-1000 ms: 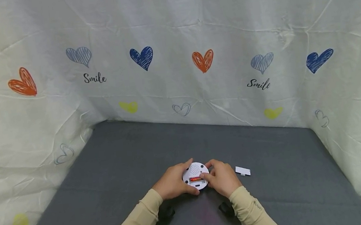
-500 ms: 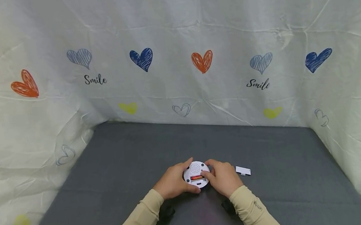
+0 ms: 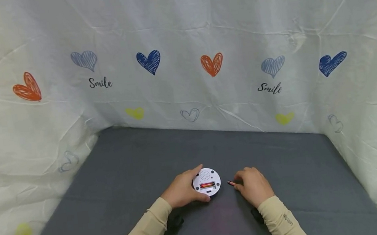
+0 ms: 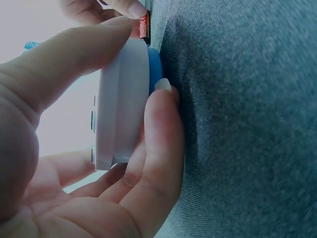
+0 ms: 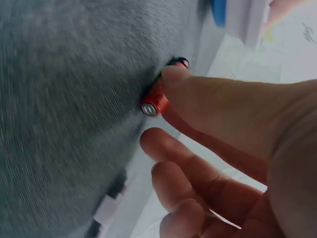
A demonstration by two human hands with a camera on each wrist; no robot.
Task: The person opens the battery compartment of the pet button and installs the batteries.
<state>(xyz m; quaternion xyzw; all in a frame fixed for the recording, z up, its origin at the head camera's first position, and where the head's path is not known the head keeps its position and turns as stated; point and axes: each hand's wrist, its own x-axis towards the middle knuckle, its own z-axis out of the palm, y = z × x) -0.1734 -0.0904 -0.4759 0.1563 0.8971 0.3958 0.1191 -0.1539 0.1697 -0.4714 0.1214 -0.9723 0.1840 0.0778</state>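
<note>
My left hand (image 3: 182,190) grips a round white device (image 3: 205,175) by its edge, thumb on one side and fingers on the other. Its face with speaker holes and dark feet is turned up, and a red battery (image 3: 207,185) lies in the uncovered battery compartment. The left wrist view shows a blue part (image 4: 155,69) on the device's underside. To the right of the device, my right hand (image 3: 254,188) pinches another small red-and-black battery (image 5: 156,95) between thumb and index finger, close above the grey surface. Its other fingers are loosely bent.
A grey cloth surface (image 3: 137,153) lies under both hands. White sheeting (image 3: 178,84) printed with hearts rises behind and at the sides. A small white piece (image 5: 105,209) lies beyond the right hand, hidden by that hand in the head view.
My right hand has drawn away from the device to the right, carrying a battery. It now covers the white battery cover in the head view. The left hand has kept its grip, almost still.
</note>
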